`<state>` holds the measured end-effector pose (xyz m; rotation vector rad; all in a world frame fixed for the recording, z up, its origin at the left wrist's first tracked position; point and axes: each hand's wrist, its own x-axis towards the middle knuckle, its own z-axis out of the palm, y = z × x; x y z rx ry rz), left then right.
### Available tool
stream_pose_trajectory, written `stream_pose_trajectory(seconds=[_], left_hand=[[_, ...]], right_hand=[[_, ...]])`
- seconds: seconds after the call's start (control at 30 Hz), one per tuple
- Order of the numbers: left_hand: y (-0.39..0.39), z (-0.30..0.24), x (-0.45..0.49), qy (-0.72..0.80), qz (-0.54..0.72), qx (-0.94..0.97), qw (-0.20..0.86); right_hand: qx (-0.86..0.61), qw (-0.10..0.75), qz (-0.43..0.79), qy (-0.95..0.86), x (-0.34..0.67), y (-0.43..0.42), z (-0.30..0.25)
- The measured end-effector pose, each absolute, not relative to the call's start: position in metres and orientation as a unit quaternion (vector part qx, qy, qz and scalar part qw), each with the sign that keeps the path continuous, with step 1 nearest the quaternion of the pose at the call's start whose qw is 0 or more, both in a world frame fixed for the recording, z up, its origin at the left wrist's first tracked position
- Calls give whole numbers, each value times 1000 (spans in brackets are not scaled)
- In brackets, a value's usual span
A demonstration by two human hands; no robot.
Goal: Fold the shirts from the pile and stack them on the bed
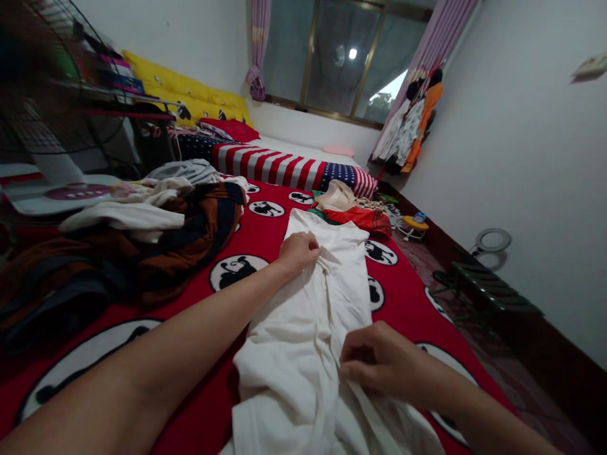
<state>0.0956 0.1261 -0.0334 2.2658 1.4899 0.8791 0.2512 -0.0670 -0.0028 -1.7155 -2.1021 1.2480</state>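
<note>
A white cloth garment [303, 335] lies lengthwise in front of me on a red bedspread [265, 243] with black-and-white round patterns; its exact kind is hard to tell. Its far end is fairly flat, while wrinkles run down its middle and near end. My left hand [300, 250] is closed in a pinch on a fold of the cloth near the far end. Nearer to me, my right hand [367, 357] has its fingers curled together and pinches the garment's right side.
On the left lies a heap of clothes [190, 221], beside a white fan [57, 170]. Beyond the garment are red and beige clothes [351, 205]. A second bed [284, 165] stands under the window. On the right are a yellow stool [415, 223], a dark slatted rack [493, 287] and hanging clothes [412, 126].
</note>
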Motion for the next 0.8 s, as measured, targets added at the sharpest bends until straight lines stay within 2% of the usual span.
stream_pose_trajectory(seconds=[0.07, 0.2, 0.3, 0.43, 0.67, 0.8], left_hand=[[124, -40, 94, 518, 305, 790, 122], [124, -49, 99, 498, 343, 789, 111], [125, -51, 102, 491, 342, 792, 123], [124, -52, 101, 492, 342, 789, 136], [123, -57, 100, 476, 363, 789, 142], [121, -54, 101, 481, 403, 767, 132]], right_hand=[[-577, 116, 424, -689, 265, -37, -3], [-623, 302, 309, -652, 298, 49, 2], [-657, 373, 249, -606, 307, 112, 6], [-666, 357, 206, -622, 291, 169, 5], [-637, 246, 228, -694, 260, 208, -6], [-627, 271, 206, -701, 252, 213, -4]])
